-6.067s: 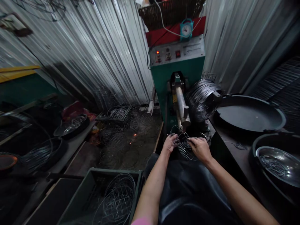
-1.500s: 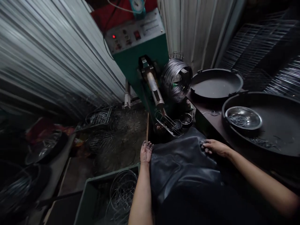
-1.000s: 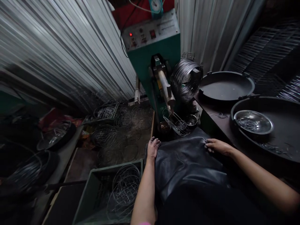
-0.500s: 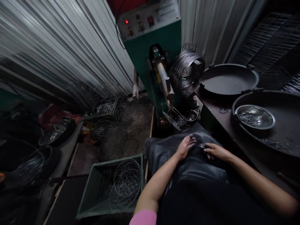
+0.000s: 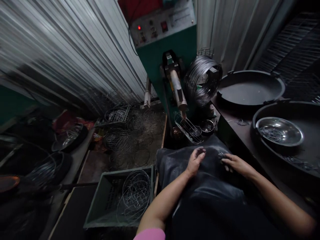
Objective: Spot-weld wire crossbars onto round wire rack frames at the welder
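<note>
My left hand (image 5: 195,162) hovers above the dark apron (image 5: 172,163) over my lap, fingers loosely curved and apart from the thumb. Nothing shows in it. To its right, my right hand (image 5: 234,164) pinches a small bunch of short metal wire pieces (image 5: 221,155) between thumb and fingers. Beyond both hands, a wire frame (image 5: 189,130) of long parallel rods sits under the electrode arm (image 5: 178,88) of a green machine (image 5: 155,60), which looks like a spot welder. Small bowls (image 5: 207,126) stand beside that frame.
On the right bench, a steel bowl (image 5: 280,131) of small wire pieces sits in a large black pan (image 5: 310,113), with another pan (image 5: 250,88) behind. A wire coil (image 5: 203,81) hangs by the machine. At lower left, a green crate (image 5: 100,200) holds wire rings (image 5: 137,193).
My left hand's fingers have curled in from a flatter spread. My right hand still holds the wire pieces, slightly farther right. The whole view has shifted a little.
</note>
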`<state>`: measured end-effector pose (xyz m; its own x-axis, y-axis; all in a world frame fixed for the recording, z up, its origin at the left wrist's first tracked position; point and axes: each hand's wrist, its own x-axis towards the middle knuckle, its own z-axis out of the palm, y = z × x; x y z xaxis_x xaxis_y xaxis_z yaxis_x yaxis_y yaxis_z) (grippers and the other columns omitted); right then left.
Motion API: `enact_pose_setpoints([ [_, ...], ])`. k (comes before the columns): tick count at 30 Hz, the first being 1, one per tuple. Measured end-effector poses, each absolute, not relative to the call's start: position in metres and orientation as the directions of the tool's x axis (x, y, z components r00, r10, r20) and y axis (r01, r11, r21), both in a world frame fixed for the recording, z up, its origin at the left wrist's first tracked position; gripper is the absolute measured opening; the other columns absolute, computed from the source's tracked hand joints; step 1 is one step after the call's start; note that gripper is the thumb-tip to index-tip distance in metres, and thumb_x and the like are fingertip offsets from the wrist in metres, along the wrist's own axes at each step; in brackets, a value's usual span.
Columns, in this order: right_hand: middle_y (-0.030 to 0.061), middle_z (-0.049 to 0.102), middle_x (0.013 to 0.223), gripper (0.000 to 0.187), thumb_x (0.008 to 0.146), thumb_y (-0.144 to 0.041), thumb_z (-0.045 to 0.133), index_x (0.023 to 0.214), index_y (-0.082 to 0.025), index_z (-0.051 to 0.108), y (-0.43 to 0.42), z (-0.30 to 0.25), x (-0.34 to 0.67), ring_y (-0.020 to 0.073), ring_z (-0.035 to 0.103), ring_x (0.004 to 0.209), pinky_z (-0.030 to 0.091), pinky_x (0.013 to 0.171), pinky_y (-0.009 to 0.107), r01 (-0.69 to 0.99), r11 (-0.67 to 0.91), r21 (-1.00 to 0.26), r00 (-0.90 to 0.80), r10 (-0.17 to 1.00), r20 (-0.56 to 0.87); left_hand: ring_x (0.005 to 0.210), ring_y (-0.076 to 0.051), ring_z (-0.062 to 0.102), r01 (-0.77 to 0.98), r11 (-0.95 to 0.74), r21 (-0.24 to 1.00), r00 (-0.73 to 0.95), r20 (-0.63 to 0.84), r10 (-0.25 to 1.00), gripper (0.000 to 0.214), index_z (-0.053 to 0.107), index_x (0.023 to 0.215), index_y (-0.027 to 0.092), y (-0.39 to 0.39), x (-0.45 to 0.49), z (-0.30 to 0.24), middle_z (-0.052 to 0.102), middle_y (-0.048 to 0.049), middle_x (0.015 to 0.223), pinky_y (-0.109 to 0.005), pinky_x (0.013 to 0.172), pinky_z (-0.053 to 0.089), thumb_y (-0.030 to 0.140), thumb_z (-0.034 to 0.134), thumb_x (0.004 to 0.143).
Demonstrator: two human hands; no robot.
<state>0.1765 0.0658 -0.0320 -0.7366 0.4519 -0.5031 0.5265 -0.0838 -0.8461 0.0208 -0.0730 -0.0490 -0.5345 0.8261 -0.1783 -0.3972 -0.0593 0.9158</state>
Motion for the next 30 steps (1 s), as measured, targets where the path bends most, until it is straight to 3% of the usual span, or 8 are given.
enact_pose_setpoints([
  [5,0.0002,0.055,0.056,0.034,0.066,-0.052,0.056,0.076,-0.02,0.055,0.073,-0.046,0.166,0.0122,0.049,0.047,0.041,0.045,0.025,0.478,-0.073,-0.875,-0.694,0.579,-0.427,0.094,-0.018,0.056,-0.003,-0.013,1.0,-0.759,0.006,0.651,0.043,0.057,0.106,0.018,-0.098,-0.049,-0.04,0.06,-0.0081,0.099,-0.036,0.089,0.041,0.026,0.069,0.066],
  [9,0.0002,0.053,0.055,0.032,0.065,-0.051,0.056,0.076,-0.021,0.055,0.073,-0.059,0.165,0.0131,0.048,0.048,0.04,0.044,0.026,0.467,-0.106,-0.878,-0.68,0.591,-0.434,0.096,-0.02,0.054,0.133,0.015,0.991,-0.769,0.094,0.633,0.048,0.059,0.105,0.018,-0.09,-0.098,-0.027,0.06,-0.0085,0.101,-0.037,0.093,0.038,0.022,0.073,0.059],
  [12,-0.0004,0.051,0.054,0.03,0.066,-0.05,0.057,0.073,-0.021,0.054,0.075,-0.061,0.168,0.0124,0.045,0.046,0.037,0.042,0.025,0.447,-0.162,-0.88,-0.655,0.611,-0.445,0.095,-0.02,0.053,-0.019,0.049,0.999,-0.74,-0.047,0.671,0.055,0.058,0.103,0.015,-0.073,-0.113,-0.027,0.059,-0.0087,0.098,-0.038,0.093,0.037,0.018,0.077,0.052],
  [15,-0.0017,0.049,0.053,0.029,0.063,-0.048,0.061,0.072,-0.021,0.054,0.075,-0.062,0.171,0.0118,0.043,0.045,0.034,0.039,0.024,0.398,-0.237,-0.886,-0.626,0.637,-0.451,0.096,-0.019,0.053,-0.413,0.065,0.909,-0.692,-0.359,0.626,0.059,0.053,0.109,0.016,-0.058,-0.099,-0.037,0.057,-0.0082,0.101,-0.038,0.09,0.039,0.02,0.076,0.054],
  [18,-0.0039,0.047,0.051,0.027,0.061,-0.044,0.064,0.07,-0.021,0.052,0.075,-0.062,0.171,0.0096,0.041,0.043,0.031,0.039,0.022,0.368,-0.303,-0.879,-0.595,0.65,-0.473,0.094,-0.018,0.055,-0.779,-0.07,0.623,-0.586,-0.683,0.435,0.045,0.048,0.11,0.015,-0.05,-0.058,-0.05,0.055,-0.0086,0.1,-0.036,0.083,0.044,0.037,0.06,0.073],
  [20,-0.0054,0.045,0.047,0.026,0.061,-0.042,0.063,0.067,-0.021,0.05,0.074,-0.06,0.168,0.0082,0.039,0.041,0.029,0.039,0.02,0.371,-0.331,-0.867,-0.579,0.647,-0.496,0.088,-0.02,0.058,-0.909,-0.181,0.376,-0.416,-0.794,0.442,0.053,0.045,0.112,0.011,-0.045,-0.025,-0.054,0.056,-0.0114,0.095,-0.036,0.075,0.048,0.051,0.048,0.078],
  [24,-0.0073,0.041,0.042,0.021,0.062,-0.038,0.06,0.065,-0.021,0.048,0.07,-0.056,0.161,0.0067,0.034,0.037,0.023,0.038,0.019,0.378,-0.365,-0.851,-0.561,0.64,-0.524,0.088,-0.03,0.061,-0.947,-0.308,0.092,-0.282,-0.7,0.657,0.078,0.042,0.115,0.006,-0.029,0.018,-0.052,0.058,-0.0211,0.095,-0.043,0.067,0.051,0.069,0.048,0.068],
  [30,-0.0072,0.043,0.041,0.019,0.061,-0.034,0.06,0.063,-0.02,0.047,0.064,-0.049,0.161,0.0057,0.034,0.037,0.022,0.038,0.019,0.343,-0.4,-0.85,-0.549,0.649,-0.526,0.08,-0.024,0.061,-0.871,-0.488,0.058,-0.436,-0.548,0.714,0.063,0.057,0.086,0.007,0.003,0.015,-0.059,0.059,-0.018,0.081,-0.038,0.074,0.052,0.066,0.039,0.076],
])
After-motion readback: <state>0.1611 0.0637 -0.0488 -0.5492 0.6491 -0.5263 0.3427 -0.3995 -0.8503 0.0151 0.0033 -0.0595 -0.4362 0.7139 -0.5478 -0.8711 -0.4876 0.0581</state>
